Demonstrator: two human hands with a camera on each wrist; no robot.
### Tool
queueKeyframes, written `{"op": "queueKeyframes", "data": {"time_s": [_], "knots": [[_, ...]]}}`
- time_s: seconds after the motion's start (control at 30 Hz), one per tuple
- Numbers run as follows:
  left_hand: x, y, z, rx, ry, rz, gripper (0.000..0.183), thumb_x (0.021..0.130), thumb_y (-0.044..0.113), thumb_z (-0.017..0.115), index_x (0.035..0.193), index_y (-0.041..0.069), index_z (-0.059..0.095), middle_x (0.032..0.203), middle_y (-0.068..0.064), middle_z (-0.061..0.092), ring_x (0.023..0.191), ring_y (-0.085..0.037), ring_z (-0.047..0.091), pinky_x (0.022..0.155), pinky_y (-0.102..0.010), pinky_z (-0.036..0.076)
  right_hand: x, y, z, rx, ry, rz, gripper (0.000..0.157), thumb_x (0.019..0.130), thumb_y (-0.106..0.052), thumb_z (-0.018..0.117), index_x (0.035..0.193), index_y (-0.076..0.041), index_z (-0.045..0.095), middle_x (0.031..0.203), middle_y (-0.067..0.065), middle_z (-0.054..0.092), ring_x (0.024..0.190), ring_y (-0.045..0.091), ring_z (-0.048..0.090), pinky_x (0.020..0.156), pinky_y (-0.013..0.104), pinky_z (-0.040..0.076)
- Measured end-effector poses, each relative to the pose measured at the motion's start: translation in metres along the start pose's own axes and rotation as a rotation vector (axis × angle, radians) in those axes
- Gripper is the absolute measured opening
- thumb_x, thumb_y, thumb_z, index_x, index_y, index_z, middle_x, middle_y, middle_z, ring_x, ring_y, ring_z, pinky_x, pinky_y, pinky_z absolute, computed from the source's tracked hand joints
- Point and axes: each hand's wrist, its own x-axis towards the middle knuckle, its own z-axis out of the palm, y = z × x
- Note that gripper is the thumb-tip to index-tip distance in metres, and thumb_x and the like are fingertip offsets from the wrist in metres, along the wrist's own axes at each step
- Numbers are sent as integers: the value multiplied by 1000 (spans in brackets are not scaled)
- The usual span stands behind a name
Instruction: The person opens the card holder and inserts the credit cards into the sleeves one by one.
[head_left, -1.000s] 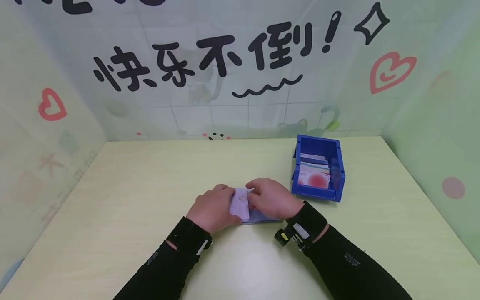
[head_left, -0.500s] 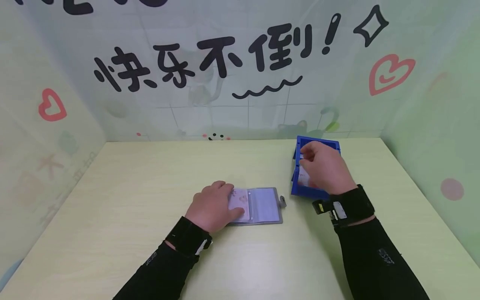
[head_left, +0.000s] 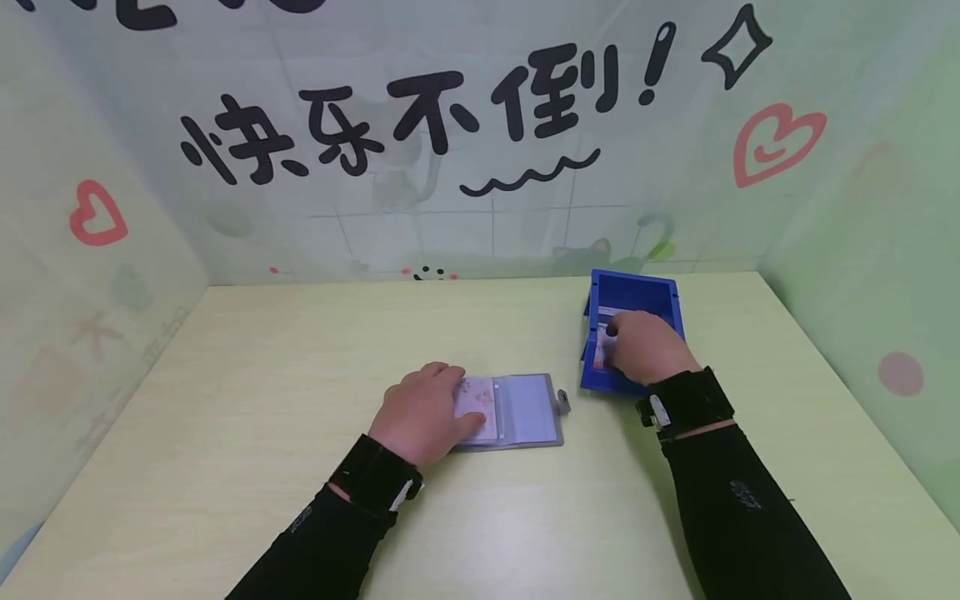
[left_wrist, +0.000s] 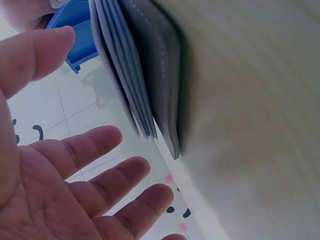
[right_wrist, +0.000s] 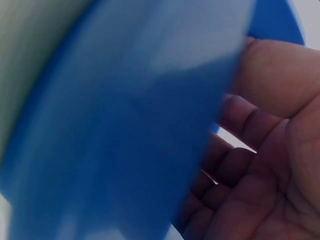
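Note:
A small grey card album (head_left: 530,410) lies spread on the table, with clear sleeves and a clasp tab at its right edge. My left hand (head_left: 420,417) rests on its left side, thumb over a sleeve that holds a pale pink card (head_left: 480,404). From the left wrist the album (left_wrist: 165,75) shows edge-on, its sleeves stacked, beside the extended fingers. My right hand (head_left: 648,350) reaches into a blue bin (head_left: 633,287) over pinkish cards (head_left: 602,346). In the right wrist view the bin's wall (right_wrist: 125,140) hides its fingertips; whether they pinch a card is not visible.
The bin stands at the back right of the pale wooden table (head_left: 322,333), a little apart from the album. A printed curtain (head_left: 420,183) closes off the back, and similar panels stand at both sides.
My right hand has left the album and gone right into the blue bin, lowering further over the last half second. The left hand stays on the album's left side.

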Motion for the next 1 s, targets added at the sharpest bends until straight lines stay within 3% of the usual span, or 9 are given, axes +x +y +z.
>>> {"op": "queueKeyframes", "data": {"time_s": [0.13,0.23,0.47,0.77,1.0], "knots": [[0,0,0,-2,-4,2,65,93,48,76,141,6,63,140,-13,65,111,-31,64,96,-52,55,4,1,7,-39,-2,-12,22,99,-9,63,112,7,71,110,27,74,92,36,69,91,55,59],[0,0,0,-4,-7,2,65,93,48,75,141,6,63,140,-13,65,110,-31,63,96,-51,55,4,2,10,-80,13,-23,16,98,-10,65,99,5,69,98,25,72,84,35,68,86,55,58],[0,0,-1,-11,-11,6,64,93,47,75,140,6,64,140,-13,65,110,-30,64,95,-51,55,5,1,15,-131,46,-10,24,100,-13,64,110,9,66,115,35,68,112,55,64,107,68,47],[0,2,-1,-10,-15,6,64,93,47,75,141,6,64,141,-12,65,112,-31,64,96,-52,54,7,1,17,-131,54,24,39,99,-20,68,120,14,65,125,40,64,120,57,60,109,69,45],[-1,1,-1,-16,-21,2,64,94,47,75,141,6,63,141,-13,65,113,-31,64,97,-53,54,5,-2,16,-116,57,45,38,100,-17,67,122,13,64,130,39,62,122,56,60,109,68,45]]}}
